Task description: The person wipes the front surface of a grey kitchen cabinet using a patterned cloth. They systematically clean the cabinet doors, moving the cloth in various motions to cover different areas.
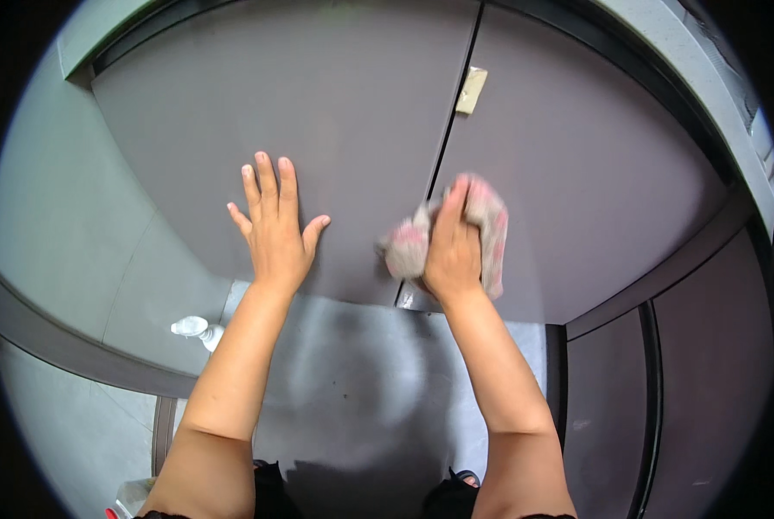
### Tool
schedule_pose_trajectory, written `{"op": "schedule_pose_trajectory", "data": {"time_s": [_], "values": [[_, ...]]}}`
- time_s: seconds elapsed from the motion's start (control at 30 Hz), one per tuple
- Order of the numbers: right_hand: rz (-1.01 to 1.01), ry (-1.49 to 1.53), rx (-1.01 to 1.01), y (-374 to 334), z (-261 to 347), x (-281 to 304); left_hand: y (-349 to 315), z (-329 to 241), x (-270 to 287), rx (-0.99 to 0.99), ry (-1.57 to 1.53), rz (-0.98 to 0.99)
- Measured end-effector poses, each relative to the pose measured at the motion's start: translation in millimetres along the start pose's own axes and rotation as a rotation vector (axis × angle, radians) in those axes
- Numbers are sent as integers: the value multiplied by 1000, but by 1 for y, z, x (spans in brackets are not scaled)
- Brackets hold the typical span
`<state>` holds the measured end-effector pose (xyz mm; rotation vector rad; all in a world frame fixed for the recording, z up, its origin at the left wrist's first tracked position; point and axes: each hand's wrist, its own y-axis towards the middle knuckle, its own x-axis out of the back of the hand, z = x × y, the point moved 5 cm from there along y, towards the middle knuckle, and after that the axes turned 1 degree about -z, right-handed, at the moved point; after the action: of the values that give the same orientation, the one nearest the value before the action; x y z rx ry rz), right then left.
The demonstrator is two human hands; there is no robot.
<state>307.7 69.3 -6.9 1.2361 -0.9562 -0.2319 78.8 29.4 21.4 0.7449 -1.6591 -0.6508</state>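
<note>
My left hand (276, 233) lies flat with its fingers spread against the left grey-brown cabinet door (352, 104). It holds nothing. To its right, my right hand (456, 251) presses a bunched cleaning cloth (493, 227), pale with pink patches, onto the right cabinet door (594, 182) beside the dark gap between the two doors. The cloth is slightly smeared by motion, and part of it sticks out left of the hand, across the gap. Some of my right fingers are hidden in its folds.
A beige strip (471, 91) is stuck near the gap, above the cloth. A white spray bottle (198, 330) stands on the floor (344, 346) left of my left forearm. Further cabinet doors (707, 363) stand at right. A pale wall (84, 216) rises at left, and a countertop edge (698, 78) curves overhead.
</note>
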Motion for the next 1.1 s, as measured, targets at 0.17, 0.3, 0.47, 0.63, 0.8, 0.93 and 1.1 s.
{"op": "schedule_pose_trajectory", "data": {"time_s": [0.17, 0.3, 0.47, 0.63, 0.8, 0.93, 1.1], "values": [[326, 217, -312, 21, 24, -3, -1, 8, 1, 6, -5, 13], [127, 99, 65, -41, 19, -20, 2, 1, 2, -12, -27, 14], [-54, 16, 31, 6, 39, -11, 2, 4, 3, -6, -11, 7], [180, 43, 73, -42, 32, -29, 3, 5, 1, -26, -7, 10], [131, 8, -14, 11, 45, -12, 2, 5, 3, -20, -1, 11], [78, 1, -73, 8, 51, -3, 4, 7, 4, -16, 5, 29], [26, -80, 33, 10, 50, -3, 1, 5, 6, -15, -24, 9]]}}
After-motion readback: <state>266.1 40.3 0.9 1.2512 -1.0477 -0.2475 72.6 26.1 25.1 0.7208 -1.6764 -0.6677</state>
